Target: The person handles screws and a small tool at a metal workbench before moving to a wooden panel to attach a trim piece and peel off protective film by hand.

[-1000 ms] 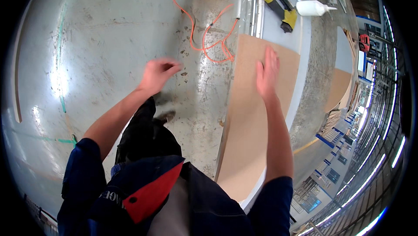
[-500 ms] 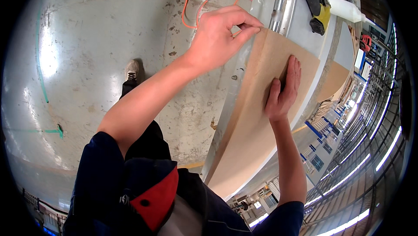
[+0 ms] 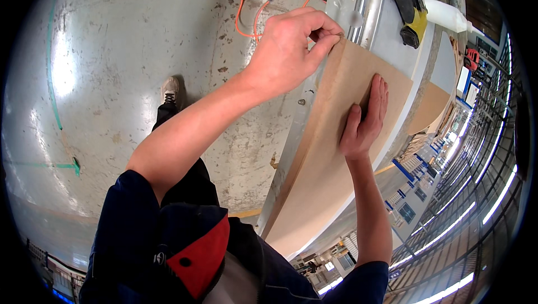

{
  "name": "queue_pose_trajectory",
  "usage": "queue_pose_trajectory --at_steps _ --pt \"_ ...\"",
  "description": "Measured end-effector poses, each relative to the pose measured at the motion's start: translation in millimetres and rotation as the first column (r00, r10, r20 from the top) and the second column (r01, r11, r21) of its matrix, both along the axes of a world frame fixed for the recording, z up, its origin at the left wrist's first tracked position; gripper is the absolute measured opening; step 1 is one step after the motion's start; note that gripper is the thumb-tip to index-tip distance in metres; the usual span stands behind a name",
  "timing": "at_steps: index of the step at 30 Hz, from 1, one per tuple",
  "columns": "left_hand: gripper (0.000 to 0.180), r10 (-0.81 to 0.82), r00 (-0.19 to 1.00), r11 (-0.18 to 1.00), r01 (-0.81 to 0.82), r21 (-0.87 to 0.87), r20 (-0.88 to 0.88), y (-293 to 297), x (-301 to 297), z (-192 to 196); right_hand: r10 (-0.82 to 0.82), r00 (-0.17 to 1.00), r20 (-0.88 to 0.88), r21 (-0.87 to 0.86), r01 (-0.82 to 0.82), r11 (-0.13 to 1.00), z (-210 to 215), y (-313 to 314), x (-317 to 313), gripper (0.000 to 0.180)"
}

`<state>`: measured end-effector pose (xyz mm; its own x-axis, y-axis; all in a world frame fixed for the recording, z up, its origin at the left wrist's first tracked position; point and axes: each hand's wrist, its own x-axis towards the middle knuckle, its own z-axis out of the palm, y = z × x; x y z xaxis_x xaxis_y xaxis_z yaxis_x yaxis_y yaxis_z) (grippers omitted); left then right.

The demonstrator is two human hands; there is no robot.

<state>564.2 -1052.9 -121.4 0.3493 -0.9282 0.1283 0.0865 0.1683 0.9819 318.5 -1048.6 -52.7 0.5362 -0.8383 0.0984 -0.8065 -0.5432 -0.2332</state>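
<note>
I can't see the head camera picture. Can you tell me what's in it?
A person's left hand pinches the top corner of a brown board lying on a workbench, while the right hand presses flat on it. Below is a grey concrete floor with an orange cable.

The left hand [image 3: 291, 51] reaches forward on an outstretched bare forearm, fingers curled in a pinch, while the right hand [image 3: 364, 119] lies flat, fingers straight and together, forearm extended.

a white plastic bottle [image 3: 446, 17] lies on its side at the far right of the bench; no labels, signs or screens can be made out.
</note>
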Motion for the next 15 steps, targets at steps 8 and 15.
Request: queue_pose_trajectory --at_steps 8,15 --pt "0.006 -0.03 0.983 0.991 0.053 -0.122 0.182 15 3 -5 -0.019 1.0 -0.016 -0.006 0.019 1.0 3 2 4 0.07" --pt "0.006 -0.026 0.997 0.998 0.031 -0.063 0.072 2 5 -3 0.0 1.0 -0.029 -0.005 0.0 1.0 -1 2 3 0.069"
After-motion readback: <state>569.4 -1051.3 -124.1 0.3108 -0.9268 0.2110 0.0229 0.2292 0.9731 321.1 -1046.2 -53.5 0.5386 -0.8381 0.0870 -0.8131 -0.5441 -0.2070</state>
